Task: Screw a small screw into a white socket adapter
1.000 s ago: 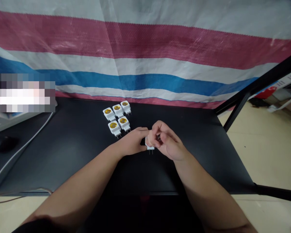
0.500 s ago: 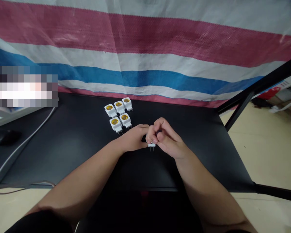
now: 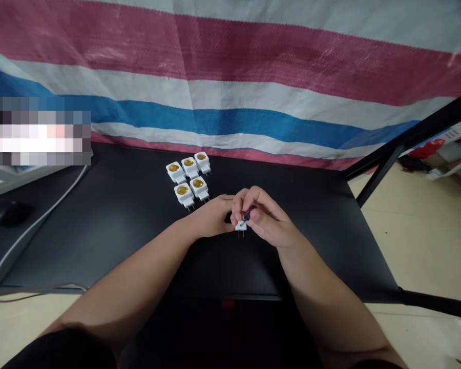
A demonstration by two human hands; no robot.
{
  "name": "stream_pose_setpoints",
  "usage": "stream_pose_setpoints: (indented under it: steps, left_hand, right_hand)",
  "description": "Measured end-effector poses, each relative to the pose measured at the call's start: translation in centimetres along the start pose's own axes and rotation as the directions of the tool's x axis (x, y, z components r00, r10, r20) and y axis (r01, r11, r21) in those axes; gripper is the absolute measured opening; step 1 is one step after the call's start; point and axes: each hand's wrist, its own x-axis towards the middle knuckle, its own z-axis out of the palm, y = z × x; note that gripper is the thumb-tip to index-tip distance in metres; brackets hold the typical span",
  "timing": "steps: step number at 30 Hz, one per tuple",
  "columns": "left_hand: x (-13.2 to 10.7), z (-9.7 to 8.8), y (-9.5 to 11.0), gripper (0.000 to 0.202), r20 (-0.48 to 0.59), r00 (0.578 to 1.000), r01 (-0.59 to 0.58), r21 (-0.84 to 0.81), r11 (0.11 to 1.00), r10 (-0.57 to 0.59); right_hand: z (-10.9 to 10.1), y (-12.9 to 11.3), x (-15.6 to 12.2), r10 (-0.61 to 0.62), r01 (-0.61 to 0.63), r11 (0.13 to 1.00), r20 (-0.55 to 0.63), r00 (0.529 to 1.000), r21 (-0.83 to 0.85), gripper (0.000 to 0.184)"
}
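Note:
My left hand [image 3: 214, 216] is closed on a white plug-in lamp socket [image 3: 239, 226], whose two metal prongs point toward me. Most of the socket's body is hidden by my fingers. In my right hand [image 3: 264, 218] is a small dark-handled screwdriver [image 3: 249, 213], pinched between thumb and fingers. Its shaft slants down to a hole in the white part near the prongs. Farther off to the left lie several white sockets [image 3: 183, 195] of the same look, with brass-coloured round openings facing up and prongs toward the lower right.
All this lies on a black table [image 3: 318, 246]. A black computer mouse [image 3: 8, 212] and a white cable [image 3: 42, 225] are at the left, beside a blurred-out device. Behind hangs a striped plastic sheet [image 3: 253, 95]. A black metal frame [image 3: 384, 161] stands at the right.
My right fingers have shifted and loosened around the screwdriver, so more of its handle and shaft shows. My left hand stays on the socket. The view has tilted slightly.

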Motion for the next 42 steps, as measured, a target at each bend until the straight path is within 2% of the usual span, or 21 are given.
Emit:
stream_pose_setpoints:
  steps: [3, 5, 10, 13, 18, 22, 25, 27, 30, 33, 36, 39, 42]
  left_hand:
    - [0.1, 0.1, 0.0, 0.011, -0.009, 1.000, -0.027, 0.013, 1.000, 0.027]
    - [0.1, 0.0, 0.0, 0.009, -0.004, 1.000, -0.011, 0.009, 1.000, 0.011]
    - [0.0, -0.1, 0.2, 0.015, 0.034, 0.998, 0.056, 0.006, 0.998, -0.056]
    - [0.0, 0.0, 0.1, 0.009, 0.022, 0.999, 0.027, 0.014, 1.000, -0.027]
    - [0.0, 0.1, -0.2, 0.008, 0.024, 1.000, 0.014, 0.008, 1.000, -0.014]
    - [-0.1, 0.1, -0.1, 0.007, 0.024, 0.999, 0.024, 0.000, 1.000, -0.024]
    - [-0.1, 0.1, -0.1, 0.009, 0.006, 1.000, -0.009, 0.012, 1.000, 0.009]
    - [0.0, 0.1, -0.1, 0.009, 0.002, 1.000, -0.021, 0.012, 1.000, 0.021]
    - [0.0, 0.0, 0.0, 0.011, 0.023, 1.000, -0.004, 0.012, 1.000, 0.004]
    - [-0.1, 0.1, 0.0, 0.012, 0.015, 1.000, 0.008, 0.017, 1.000, -0.008]
    - [-0.1, 0.1, 0.0, 0.010, -0.009, 1.000, 0.008, 0.023, 1.000, -0.008]
    - [-0.1, 0.1, 0.0, 0.011, -0.001, 1.000, -0.003, 0.029, 1.000, 0.003]
    - [0.0, 0.0, -0.1, 0.018, 0.022, 1.000, -0.014, 0.019, 1.000, 0.014]
  right_hand:
    - [0.1, -0.2, 0.1, 0.018, -0.018, 0.999, 0.000, 1.000, -0.027, 0.031]
    - [0.3, -0.2, 0.1, 0.033, -0.033, 0.999, 0.026, 0.999, 0.015, 0.041]
    - [0.5, 0.1, -0.1, 0.019, -0.022, 0.998, 0.049, 0.999, 0.056, 0.028]
    - [0.4, -0.1, 0.0, 0.015, -0.015, 1.000, 0.005, 1.000, 0.022, 0.023]
    - [0.4, -0.4, 0.3, 0.044, -0.044, 0.995, 0.012, 0.999, 0.089, 0.041]
    - [0.5, -0.3, 0.4, -0.003, -0.005, 0.990, 0.059, 0.998, 0.139, 0.027]
    - [0.5, -0.5, 0.5, -0.019, 0.015, 0.997, 0.050, 0.999, 0.082, 0.024]
    - [0.5, -0.6, 0.5, 0.000, -0.001, 0.999, 0.025, 1.000, 0.045, 0.036]
    - [0.6, -0.6, 0.6, 0.023, -0.024, 0.995, 0.013, 1.000, 0.099, 0.054]
    - [0.8, -0.5, 0.7, 0.001, 0.002, 0.990, -0.022, 1.000, 0.144, 0.043]
    - [0.9, -0.4, 0.9, -0.001, 0.009, 0.996, -0.091, 0.996, 0.087, 0.037]
    - [1.0, -0.4, 1.1, 0.028, -0.021, 0.998, -0.130, 0.991, 0.055, 0.048]
    - [1.3, -0.8, 1.2, 0.077, -0.065, 0.993, -0.130, 0.989, 0.095, 0.062]
